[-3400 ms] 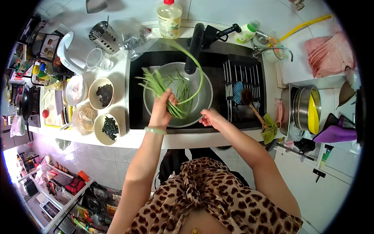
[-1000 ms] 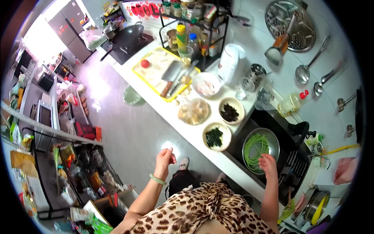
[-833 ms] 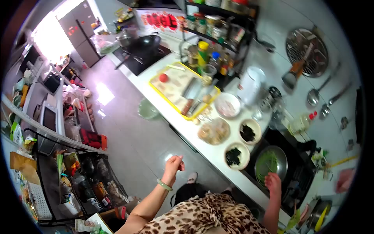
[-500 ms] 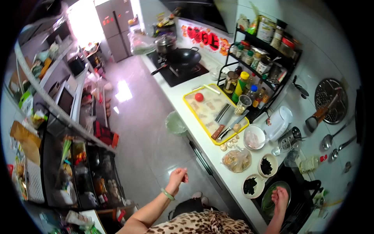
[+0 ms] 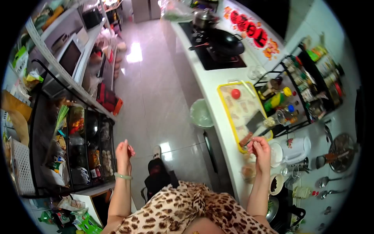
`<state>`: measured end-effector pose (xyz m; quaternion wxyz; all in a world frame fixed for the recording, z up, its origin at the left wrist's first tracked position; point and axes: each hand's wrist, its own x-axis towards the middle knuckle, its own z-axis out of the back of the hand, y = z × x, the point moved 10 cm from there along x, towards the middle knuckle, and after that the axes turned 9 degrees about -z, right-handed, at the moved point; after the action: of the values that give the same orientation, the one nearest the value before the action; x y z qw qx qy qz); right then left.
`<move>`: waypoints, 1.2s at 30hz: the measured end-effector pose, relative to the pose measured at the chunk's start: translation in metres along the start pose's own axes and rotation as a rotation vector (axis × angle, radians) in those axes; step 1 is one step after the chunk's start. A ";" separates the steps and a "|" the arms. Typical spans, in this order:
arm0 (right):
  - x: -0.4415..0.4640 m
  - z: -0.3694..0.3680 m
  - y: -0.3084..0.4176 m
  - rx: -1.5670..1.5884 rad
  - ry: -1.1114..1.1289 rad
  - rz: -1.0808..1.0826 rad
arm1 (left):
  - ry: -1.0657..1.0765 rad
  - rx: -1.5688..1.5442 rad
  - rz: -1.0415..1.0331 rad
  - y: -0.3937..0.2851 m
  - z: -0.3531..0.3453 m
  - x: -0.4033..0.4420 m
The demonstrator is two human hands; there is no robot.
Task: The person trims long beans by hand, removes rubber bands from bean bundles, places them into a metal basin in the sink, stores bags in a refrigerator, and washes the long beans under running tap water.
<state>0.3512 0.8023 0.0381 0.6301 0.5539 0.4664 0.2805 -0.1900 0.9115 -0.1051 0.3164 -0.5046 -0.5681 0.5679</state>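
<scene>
My left hand (image 5: 124, 154) hangs over the floor near the shelf unit, a green bangle on its wrist. Its fingers are loosely curled and hold nothing visible. My right hand (image 5: 260, 151) is over the counter, fingers bent in towards the thumb, with nothing visible in them. Nearest to it is the brown handle of a cleaver (image 5: 255, 121) on the yellow-rimmed cutting board (image 5: 230, 117); I cannot tell whether they touch. A tomato (image 5: 235, 93) and a pale green stalk (image 5: 248, 89) lie on the board's far part. A blurred bag of food (image 5: 248, 171) sits beside my right wrist.
A wok (image 5: 226, 43) and a pot (image 5: 204, 19) stand on the stove. Bottles and jars fill a black rack (image 5: 302, 87). A green bin (image 5: 201, 113) stands by the counter. Tiered baskets (image 5: 80, 146) line the left side. A bowl of dark food (image 5: 276, 184) is near my right forearm.
My view has turned towards the left shelves. My right hand has moved from above the pan forward to the cutting board's near end. My left hand is now beside the baskets.
</scene>
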 end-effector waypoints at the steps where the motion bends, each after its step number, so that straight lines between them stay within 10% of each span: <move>1: 0.018 -0.020 -0.002 -0.025 0.008 -0.023 | -0.021 -0.007 0.009 0.004 0.015 0.023; 20: 0.384 -0.276 0.208 0.138 -0.121 0.348 | 0.214 0.005 -0.136 -0.152 -0.142 0.491; 32: 0.723 -0.549 0.275 -0.260 0.431 0.180 | 0.097 -0.022 -0.205 -0.238 -0.171 0.746; 36: 0.856 -0.607 0.257 -0.235 0.310 0.110 | 0.420 0.144 -0.219 -0.252 -0.274 0.864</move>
<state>0.1964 1.8706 0.0772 0.5946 0.4513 0.4912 0.4488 -0.2393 1.8457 -0.0042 0.5223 -0.5233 -0.4993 0.4518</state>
